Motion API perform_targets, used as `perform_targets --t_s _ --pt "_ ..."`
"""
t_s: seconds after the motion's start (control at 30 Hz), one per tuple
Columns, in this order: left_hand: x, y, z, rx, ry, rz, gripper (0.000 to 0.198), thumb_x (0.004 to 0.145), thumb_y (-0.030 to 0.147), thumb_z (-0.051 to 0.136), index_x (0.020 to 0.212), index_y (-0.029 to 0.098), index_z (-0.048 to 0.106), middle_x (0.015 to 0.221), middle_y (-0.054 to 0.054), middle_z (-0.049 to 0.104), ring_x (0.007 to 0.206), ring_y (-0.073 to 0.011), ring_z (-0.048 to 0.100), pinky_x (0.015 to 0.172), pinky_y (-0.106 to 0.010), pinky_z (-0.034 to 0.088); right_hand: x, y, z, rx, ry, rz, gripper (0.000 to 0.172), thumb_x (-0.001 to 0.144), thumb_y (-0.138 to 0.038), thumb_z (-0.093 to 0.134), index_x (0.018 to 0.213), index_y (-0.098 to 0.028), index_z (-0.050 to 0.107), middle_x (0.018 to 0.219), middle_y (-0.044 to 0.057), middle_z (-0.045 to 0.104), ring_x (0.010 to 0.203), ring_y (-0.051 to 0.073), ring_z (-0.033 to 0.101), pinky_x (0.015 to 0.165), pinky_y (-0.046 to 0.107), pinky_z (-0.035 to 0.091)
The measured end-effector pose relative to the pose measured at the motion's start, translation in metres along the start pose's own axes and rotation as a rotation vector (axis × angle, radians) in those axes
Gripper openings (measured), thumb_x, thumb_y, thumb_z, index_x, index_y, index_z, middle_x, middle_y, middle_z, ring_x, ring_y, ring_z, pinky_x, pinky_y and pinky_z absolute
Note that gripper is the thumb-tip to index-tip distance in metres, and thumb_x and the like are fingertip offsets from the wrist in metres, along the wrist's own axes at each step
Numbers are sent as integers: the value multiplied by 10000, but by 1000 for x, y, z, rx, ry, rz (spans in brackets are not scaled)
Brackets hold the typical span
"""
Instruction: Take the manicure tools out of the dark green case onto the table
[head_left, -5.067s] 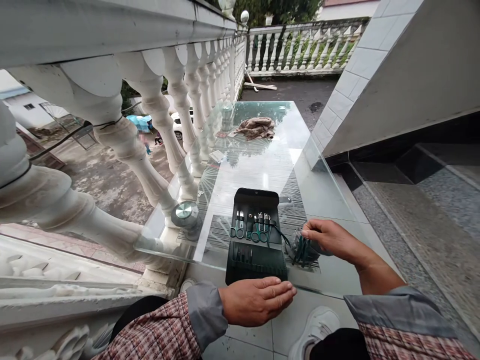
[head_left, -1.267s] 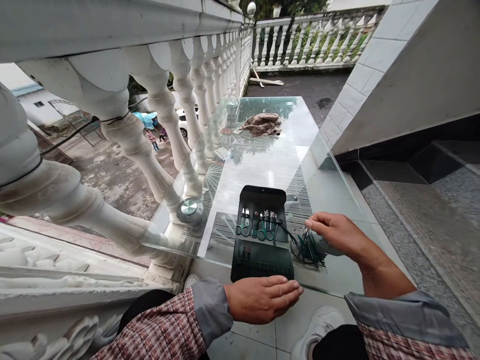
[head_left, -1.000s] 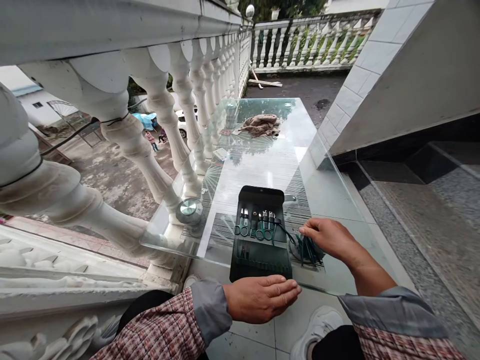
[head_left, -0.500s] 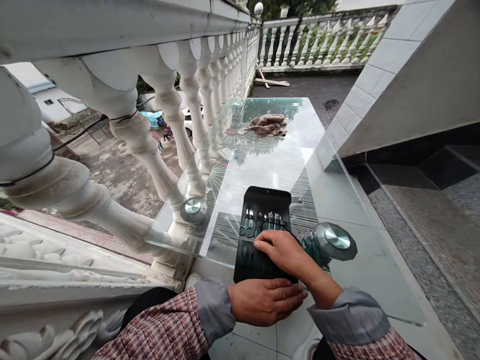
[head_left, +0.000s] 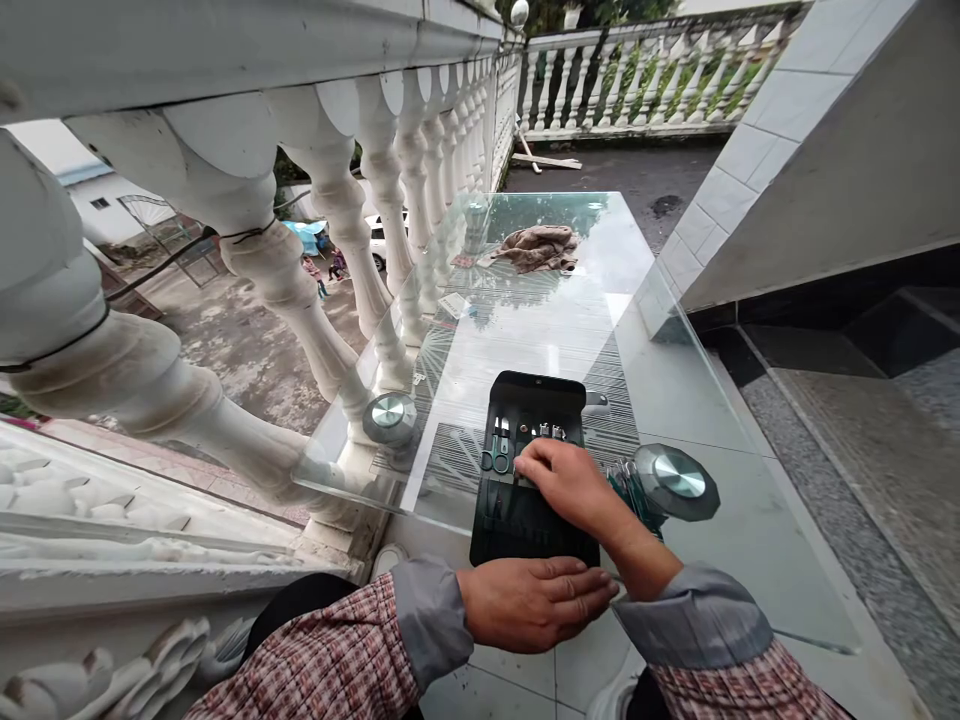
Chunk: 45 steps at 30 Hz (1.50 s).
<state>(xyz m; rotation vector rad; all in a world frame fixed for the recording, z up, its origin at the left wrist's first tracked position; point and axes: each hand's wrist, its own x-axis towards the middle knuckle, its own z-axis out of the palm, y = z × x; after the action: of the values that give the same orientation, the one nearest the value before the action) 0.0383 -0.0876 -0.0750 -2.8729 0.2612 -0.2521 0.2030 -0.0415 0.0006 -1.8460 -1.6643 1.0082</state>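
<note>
Head view, black case (head_left: pixel 517 522) part-hidden by right hand (head_left: pixel 574 485), finger hold unclear, left hand (head_left: pixel 536 602) flat, fingers straight

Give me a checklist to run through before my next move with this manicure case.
1. Manicure case unfolded on the glass table: ok.
2. Left hand at the case's near edge: ok, laid flat with fingers extended.
3. Right hand gripping a tool: cannot tell; its fingers hide whatever may be there.
4. Loose tools to the right of the case in full view: not ok; the right arm covers part of the pile.
5. Brown cloth away from the case: ok, it lies toward the table's far end.
</note>
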Motion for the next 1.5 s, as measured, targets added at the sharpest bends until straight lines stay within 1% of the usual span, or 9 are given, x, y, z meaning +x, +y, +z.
perform_targets --t_s 0.2,0.33,0.47,0.7,0.8,0.9,1.03,1.23,1.5 --pt "0 0 -1 16 -15 1 514 1217 141 369 1557 73 748 1732 -127 634 1605 -233 625 1323 -329 510 -3 36 -58 270 333 29 447 716 -711 664 687 -265 644 691 27 608 720 225 566 725 362 459" --pt "-1 2 3 50 15 -2 513 1213 129 371 1550 65 753 1725 -128 639 1602 -243 629 1318 -343 519 -15 60 -92 235 246 113 560 642 -805 746 605 -266 596 610 -6 472 657 192 476 633 332 396" --pt "-1 4 8 57 14 -6 503 1221 147 383 1559 71 748 1744 -142 618 1617 -247 613 1317 -339 517 -19 78 -99 103 77 124 522 646 -765 696 563 -258 604 615 21 545 678 203 513 643 328 404" --pt "-1 4 7 68 25 -9 502 1221 143 381 1553 61 748 1733 -142 629 1595 -246 635 1308 -345 526 -6 95 -85 -200 93 192 331 773 -534 602 572 -271 605 669 54 714 750 261 658 711 348 441" --pt "0 3 6 58 29 -3 505 1216 134 379 1545 62 754 1725 -143 638 1588 -248 643 1308 -349 526 -4 88 -79 -286 209 213 302 832 -489 587 628 -280 666 761 81 779 791 290 691 722 371 444" --pt "0 2 4 49 28 -5 511 1214 131 372 1543 63 756 1720 -135 645 1586 -246 644 1308 -345 526 -7 69 -64 -182 297 89 304 846 -492 552 748 -282 749 875 100 832 880 315 748 806 403 508" --pt "0 0 1 -3 6 0 490 1208 134 403 1533 70 765 1715 -144 651 1582 -244 648 1310 -340 525 -13 39 -27 89 108 -126 332 883 -524 564 861 -274 779 938 84 856 924 297 791 888 401 584" --pt "2 -1 0 -78 -19 -20 464 1203 142 437 1471 128 815 1666 -114 706 1561 -222 665 1347 -334 496 -10 12 16 82 -71 -62 176 924 -328 709 1044 -246 809 965 70 876 977 290 829 910 385 571" --pt "2 1 10 -93 43 14 431 1156 139 493 1210 184 918 1528 -100 800 1386 -225 779 1277 -363 574 -3 -3 33 88 -123 -47 202 890 -90 757 1029 -233 788 840 2 822 884 237 795 843 334 515"
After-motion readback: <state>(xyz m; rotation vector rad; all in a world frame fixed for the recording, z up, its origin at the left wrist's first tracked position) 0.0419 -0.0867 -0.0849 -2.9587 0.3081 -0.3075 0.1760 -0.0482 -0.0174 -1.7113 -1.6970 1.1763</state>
